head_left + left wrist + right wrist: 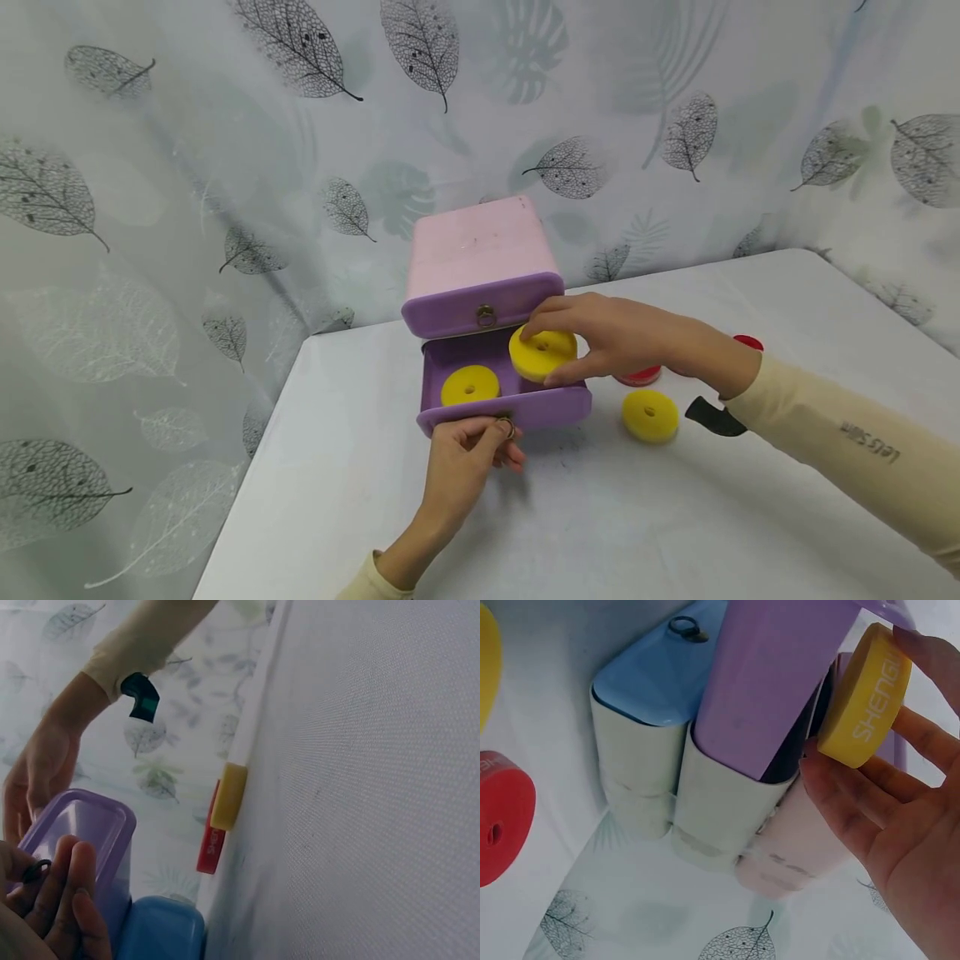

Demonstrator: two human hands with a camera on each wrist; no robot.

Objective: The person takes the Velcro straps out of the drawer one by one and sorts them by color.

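A small cabinet with a pink top (480, 250) has a purple drawer (547, 408) pulled out. My left hand (457, 471) grips the ring pull (506, 428) on that drawer's front, fingers curled at it. Over the drawer's right side, my right hand (618, 333) pinches a thick yellow disc (536, 364) with a small centre hole between thumb and fingers. White lettering runs along its edge in the right wrist view. Another yellow disc (459, 392) lies flat inside the drawer, on the left.
On the white table right of the drawer lies a yellow disc (651, 427). Behind it, partly covered by the right arm, are red discs (639, 378). A blue drawer front (649, 682) sits below the purple drawer. Leaf-patterned cloth (360, 275) hangs behind the cabinet.
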